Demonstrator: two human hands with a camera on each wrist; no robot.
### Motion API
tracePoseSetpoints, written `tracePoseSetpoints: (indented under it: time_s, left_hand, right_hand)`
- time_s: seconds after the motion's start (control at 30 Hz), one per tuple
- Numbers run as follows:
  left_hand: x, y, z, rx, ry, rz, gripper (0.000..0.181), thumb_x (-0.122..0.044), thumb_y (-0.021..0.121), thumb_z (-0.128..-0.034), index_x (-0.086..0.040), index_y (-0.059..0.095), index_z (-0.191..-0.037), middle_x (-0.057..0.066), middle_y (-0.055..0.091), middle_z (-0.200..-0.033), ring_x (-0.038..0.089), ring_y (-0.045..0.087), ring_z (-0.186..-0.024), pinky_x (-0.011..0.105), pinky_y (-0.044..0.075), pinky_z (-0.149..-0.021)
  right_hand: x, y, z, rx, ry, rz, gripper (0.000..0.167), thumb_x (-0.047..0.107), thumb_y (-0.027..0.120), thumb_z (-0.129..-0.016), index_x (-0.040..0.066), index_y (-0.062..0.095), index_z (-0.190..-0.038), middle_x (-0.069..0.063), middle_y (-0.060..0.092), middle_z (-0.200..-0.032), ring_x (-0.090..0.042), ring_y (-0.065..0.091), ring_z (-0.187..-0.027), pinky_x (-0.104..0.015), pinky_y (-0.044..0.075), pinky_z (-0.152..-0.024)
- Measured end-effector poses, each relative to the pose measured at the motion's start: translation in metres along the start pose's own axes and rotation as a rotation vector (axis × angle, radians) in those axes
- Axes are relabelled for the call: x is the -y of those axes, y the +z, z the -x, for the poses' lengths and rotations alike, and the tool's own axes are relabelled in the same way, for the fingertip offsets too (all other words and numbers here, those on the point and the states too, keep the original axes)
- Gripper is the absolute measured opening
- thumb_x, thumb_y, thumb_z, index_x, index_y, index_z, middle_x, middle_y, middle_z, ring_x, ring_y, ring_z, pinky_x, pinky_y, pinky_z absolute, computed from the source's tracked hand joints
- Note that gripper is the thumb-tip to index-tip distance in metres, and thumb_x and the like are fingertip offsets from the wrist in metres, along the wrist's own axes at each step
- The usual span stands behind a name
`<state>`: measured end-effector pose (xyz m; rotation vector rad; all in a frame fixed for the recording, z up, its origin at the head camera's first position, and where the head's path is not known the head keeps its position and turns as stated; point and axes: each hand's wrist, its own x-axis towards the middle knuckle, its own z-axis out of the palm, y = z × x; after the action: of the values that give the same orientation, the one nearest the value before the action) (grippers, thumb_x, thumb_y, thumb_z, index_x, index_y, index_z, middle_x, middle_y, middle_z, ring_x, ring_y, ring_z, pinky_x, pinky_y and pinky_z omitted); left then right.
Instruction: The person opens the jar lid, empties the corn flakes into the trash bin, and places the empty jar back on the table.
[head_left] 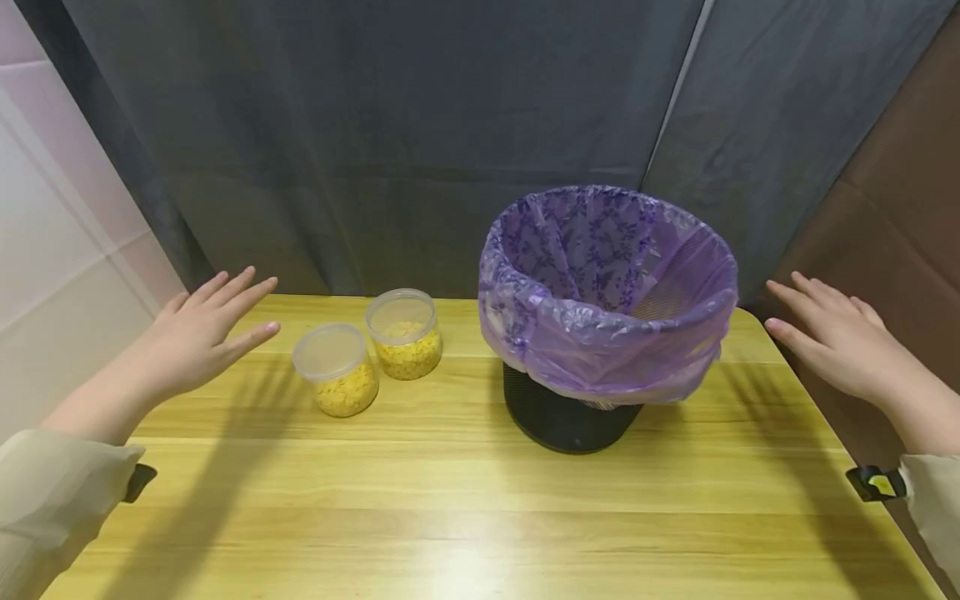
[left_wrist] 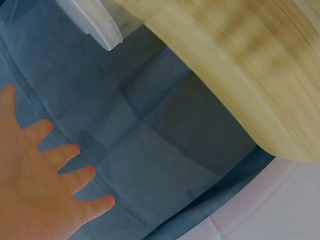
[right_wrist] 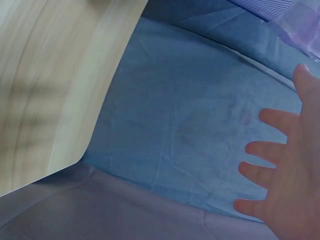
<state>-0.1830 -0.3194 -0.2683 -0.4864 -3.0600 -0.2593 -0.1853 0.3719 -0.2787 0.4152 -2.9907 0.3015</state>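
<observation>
Two clear plastic jars with lids, a front one [head_left: 347, 390] and a back one [head_left: 409, 353], stand upright on the table, each partly filled with yellow bits. To their right is a black bin [head_left: 570, 417] lined with a purple floral trash bag [head_left: 607, 358] folded over its rim. My left hand [head_left: 198, 333] hovers left of the jars, fingers straight and spread, touching nothing. On the far side of the bin my right hand [head_left: 843, 337] is held up near the table's right edge, fingers extended and holding nothing. Both palms show in the wrist views.
The wooden table [head_left: 450, 500] has a rounded corner at the back right. Behind it hangs a dark grey curtain [head_left: 375, 150]. Pale cloth [head_left: 67, 208] stands on the left and brown cloth [head_left: 892, 192] on the right.
</observation>
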Motion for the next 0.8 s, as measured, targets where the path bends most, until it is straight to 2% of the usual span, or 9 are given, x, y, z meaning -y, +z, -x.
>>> tracePoseSetpoints:
  time_s: [0.13, 0.3, 0.5, 0.63, 0.7, 0.73, 0.8]
  left_hand:
    - [-0.004, -0.004, 0.000, -0.025, 0.012, 0.007, 0.068, -0.045, 0.047, -0.0990, -0.010, 0.024, -0.152, 0.025, 0.016, -0.153, 0.047, 0.010, -0.139, 0.071, 0.006, -0.100]
    - [-0.012, -0.008, 0.003, -0.068, 0.040, 0.023, 0.064, -0.044, 0.051, -0.0976, -0.007, 0.036, -0.147, 0.026, 0.030, -0.148, 0.048, 0.026, -0.133, 0.066, 0.021, -0.099]
    - [-0.021, -0.010, 0.006, -0.102, 0.043, 0.043, 0.062, -0.047, 0.052, -0.0961, -0.009, 0.042, -0.144, 0.023, 0.039, -0.144, 0.047, 0.036, -0.128, 0.063, 0.027, -0.097]
    - [-0.026, -0.010, 0.007, -0.118, 0.028, 0.047, 0.061, -0.050, 0.052, -0.0953, -0.011, 0.046, -0.141, 0.022, 0.046, -0.139, 0.045, 0.042, -0.123, 0.062, 0.031, -0.094]
    - [-0.029, -0.009, 0.007, -0.134, 0.025, 0.049, 0.059, -0.049, 0.053, -0.0952, -0.011, 0.048, -0.140, 0.021, 0.049, -0.136, 0.044, 0.044, -0.122, 0.062, 0.033, -0.093]
    - [-0.031, -0.008, 0.007, -0.142, 0.024, 0.049, 0.058, -0.049, 0.053, -0.0951, -0.011, 0.049, -0.139, 0.020, 0.050, -0.135, 0.044, 0.045, -0.121, 0.061, 0.034, -0.092]
    - [-0.033, -0.007, 0.007, -0.157, 0.025, 0.054, 0.056, -0.047, 0.054, -0.0952, -0.011, 0.050, -0.138, 0.020, 0.052, -0.133, 0.044, 0.047, -0.119, 0.061, 0.035, -0.090]
  right_hand:
    - [0.004, -0.004, 0.003, -0.055, -0.030, -0.015, 0.056, 0.033, 0.039, -0.104, 0.003, 0.026, -0.150, -0.031, 0.016, -0.151, -0.053, 0.014, -0.135, -0.069, 0.002, -0.102]
    - [0.012, -0.010, 0.010, -0.133, -0.051, -0.025, 0.051, 0.028, 0.042, -0.103, 0.001, 0.035, -0.146, -0.031, 0.029, -0.146, -0.054, 0.025, -0.131, -0.067, 0.012, -0.103]
    - [0.027, -0.014, 0.021, -0.228, -0.031, -0.056, 0.048, 0.029, 0.044, -0.103, 0.009, 0.039, -0.146, -0.024, 0.038, -0.144, -0.046, 0.029, -0.132, -0.066, 0.019, -0.102]
    - [0.039, -0.015, 0.027, -0.339, -0.051, -0.079, 0.043, 0.027, 0.049, -0.101, 0.013, 0.047, -0.142, -0.019, 0.045, -0.141, -0.043, 0.036, -0.130, -0.064, 0.023, -0.101]
    - [0.045, -0.015, 0.031, -0.411, -0.077, -0.087, 0.040, 0.024, 0.052, -0.100, 0.013, 0.051, -0.138, -0.016, 0.050, -0.137, -0.038, 0.040, -0.128, -0.059, 0.026, -0.103]
    - [0.049, -0.015, 0.032, -0.450, -0.092, -0.089, 0.039, 0.023, 0.053, -0.099, 0.013, 0.053, -0.137, -0.015, 0.052, -0.136, -0.033, 0.042, -0.129, -0.056, 0.028, -0.104]
    - [0.055, -0.014, 0.035, -0.528, -0.129, -0.091, 0.037, 0.022, 0.056, -0.098, 0.013, 0.057, -0.134, -0.011, 0.056, -0.132, -0.016, 0.043, -0.128, -0.042, 0.030, -0.106]
